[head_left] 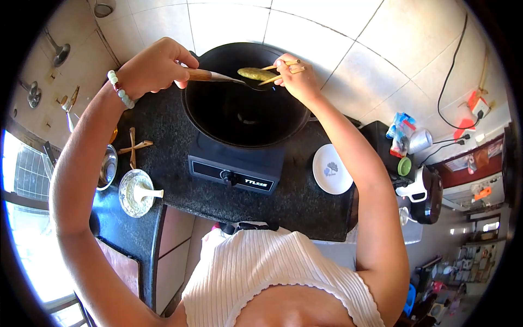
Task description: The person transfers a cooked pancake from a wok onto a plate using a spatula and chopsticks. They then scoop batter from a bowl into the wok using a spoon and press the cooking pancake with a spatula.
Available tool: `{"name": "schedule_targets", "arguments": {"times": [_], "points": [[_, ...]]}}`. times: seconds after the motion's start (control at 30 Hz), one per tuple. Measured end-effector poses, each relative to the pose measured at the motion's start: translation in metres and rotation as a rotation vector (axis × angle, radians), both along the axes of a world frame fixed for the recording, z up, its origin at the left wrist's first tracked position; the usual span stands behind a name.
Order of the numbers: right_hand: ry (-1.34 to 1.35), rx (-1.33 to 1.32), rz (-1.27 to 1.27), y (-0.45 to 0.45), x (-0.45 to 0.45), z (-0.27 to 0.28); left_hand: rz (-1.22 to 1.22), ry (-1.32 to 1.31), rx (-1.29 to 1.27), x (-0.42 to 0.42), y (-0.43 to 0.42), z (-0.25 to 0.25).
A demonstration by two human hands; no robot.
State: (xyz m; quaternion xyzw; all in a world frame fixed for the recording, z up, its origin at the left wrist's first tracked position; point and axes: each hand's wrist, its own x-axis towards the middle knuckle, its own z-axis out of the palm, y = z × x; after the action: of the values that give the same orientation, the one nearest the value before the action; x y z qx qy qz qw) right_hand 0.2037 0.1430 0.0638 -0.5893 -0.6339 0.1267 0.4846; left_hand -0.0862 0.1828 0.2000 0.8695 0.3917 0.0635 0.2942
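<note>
My left hand [156, 66] is closed around the wooden handle of a metal spatula [202, 75], whose blade reaches over the black wok [218, 111]. In my right hand [298, 80] is a pair of chopsticks [271, 80], held near their ends. A flat, yellow-green oval patty [252, 73] is at the chopstick tips, just above the spatula blade and over the far part of the wok. Whether it also rests on the blade I cannot tell. Low in the wok shows a small pale patch, too dark to make out.
Under the wok stands a black stove [231, 169] with a front knob. A white plate [321, 180] lies to its right. On the left are a batter-smeared bowl [126, 201] with a white spoon [146, 193], a metal bowl [109, 166] and crossed wooden sticks [133, 147]. Tiled wall rises behind.
</note>
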Motion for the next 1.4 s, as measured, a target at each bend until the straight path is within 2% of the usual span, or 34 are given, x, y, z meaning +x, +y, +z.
{"name": "schedule_targets", "arguments": {"times": [0.13, 0.47, 0.7, 0.8, 1.07, 1.2, 1.3, 1.4], "points": [[-0.052, 0.165, -0.033, 0.005, 0.006, -0.001, -0.010, -0.002, 0.011, -0.001, 0.004, -0.001], [-0.187, 0.077, 0.035, 0.012, 0.016, -0.013, 0.004, -0.017, -0.003, 0.000, 0.007, 0.000], [0.037, 0.141, -0.080, 0.016, 0.023, -0.004, 0.031, -0.007, 0.033, -0.002, 0.004, 0.012], [0.014, 0.145, -0.098, 0.011, 0.025, -0.004, 0.036, -0.009, -0.023, -0.004, 0.006, 0.014], [0.347, 0.223, -0.060, -0.015, 0.040, -0.013, 0.078, -0.076, 0.026, -0.015, -0.004, 0.008], [0.408, 0.346, -0.104, -0.047, 0.053, 0.001, 0.078, -0.154, -0.080, -0.023, -0.009, 0.014], [0.472, 0.456, -0.107, -0.083, 0.073, 0.011, 0.074, -0.160, 0.001, -0.033, -0.007, 0.003], [0.437, 0.510, -0.207, -0.138, 0.097, 0.021, 0.072, -0.157, -0.050, -0.050, 0.002, -0.008]]}}
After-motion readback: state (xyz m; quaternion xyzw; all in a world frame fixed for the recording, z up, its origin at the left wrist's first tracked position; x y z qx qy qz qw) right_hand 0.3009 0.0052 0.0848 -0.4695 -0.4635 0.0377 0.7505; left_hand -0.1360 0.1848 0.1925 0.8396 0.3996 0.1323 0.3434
